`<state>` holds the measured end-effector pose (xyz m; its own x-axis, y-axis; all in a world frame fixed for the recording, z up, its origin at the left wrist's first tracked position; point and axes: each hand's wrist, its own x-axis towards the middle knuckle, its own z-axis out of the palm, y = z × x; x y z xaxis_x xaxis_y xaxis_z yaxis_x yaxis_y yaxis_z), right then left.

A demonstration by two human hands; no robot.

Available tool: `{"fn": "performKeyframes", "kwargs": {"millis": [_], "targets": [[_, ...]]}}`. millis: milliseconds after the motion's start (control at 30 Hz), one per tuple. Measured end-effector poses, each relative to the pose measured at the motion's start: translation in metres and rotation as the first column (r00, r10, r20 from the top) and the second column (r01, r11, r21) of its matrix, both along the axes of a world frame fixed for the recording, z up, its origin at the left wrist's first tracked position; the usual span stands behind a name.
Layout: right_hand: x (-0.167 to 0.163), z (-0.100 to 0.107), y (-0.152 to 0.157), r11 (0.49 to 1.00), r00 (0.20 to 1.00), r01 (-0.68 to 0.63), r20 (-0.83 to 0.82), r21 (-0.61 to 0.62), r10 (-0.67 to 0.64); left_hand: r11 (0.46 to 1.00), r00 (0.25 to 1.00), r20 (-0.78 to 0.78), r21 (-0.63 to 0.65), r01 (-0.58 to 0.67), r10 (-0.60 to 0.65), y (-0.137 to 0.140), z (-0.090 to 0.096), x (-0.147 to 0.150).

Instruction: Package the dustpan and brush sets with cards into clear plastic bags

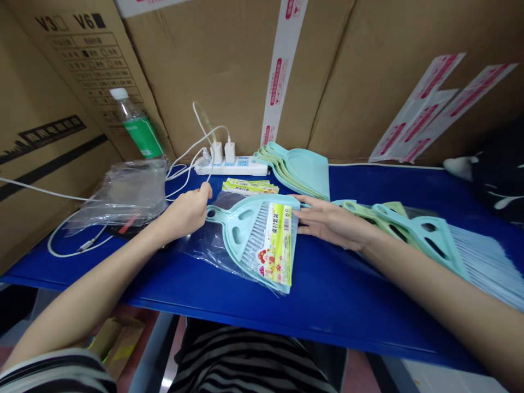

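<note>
A light-blue dustpan with a matching brush laid in it rests on the blue table, handle to the left. A yellow-green printed card covers part of the bristles. Clear plastic bag film shows around and below the set; I cannot tell whether the set is fully inside. My left hand is closed at the handle end, and what its fingers pinch is hidden. With fingers stretched out, my right hand touches the dustpan's wide right edge.
Stacked dustpans and printed cards lie behind the set. Brushes lie to the right, under my right forearm. At left are clear bags, a bottle and cables from a power strip. Cardboard boxes wall the back.
</note>
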<state>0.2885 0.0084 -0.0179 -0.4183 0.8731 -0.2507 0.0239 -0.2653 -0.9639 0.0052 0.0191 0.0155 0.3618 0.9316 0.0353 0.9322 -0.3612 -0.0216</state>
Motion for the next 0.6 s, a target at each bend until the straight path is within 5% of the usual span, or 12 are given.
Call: {"fn": "performKeyframes", "kwargs": {"millis": [600], "targets": [[0.0006, -0.0031, -0.0003, 0.994, 0.994, 0.087, 0.063, 0.059, -0.091, 0.997, 0.989, -0.142, -0.06, -0.056, 0.047, -0.0079, 0.0072, 0.0078]]}}
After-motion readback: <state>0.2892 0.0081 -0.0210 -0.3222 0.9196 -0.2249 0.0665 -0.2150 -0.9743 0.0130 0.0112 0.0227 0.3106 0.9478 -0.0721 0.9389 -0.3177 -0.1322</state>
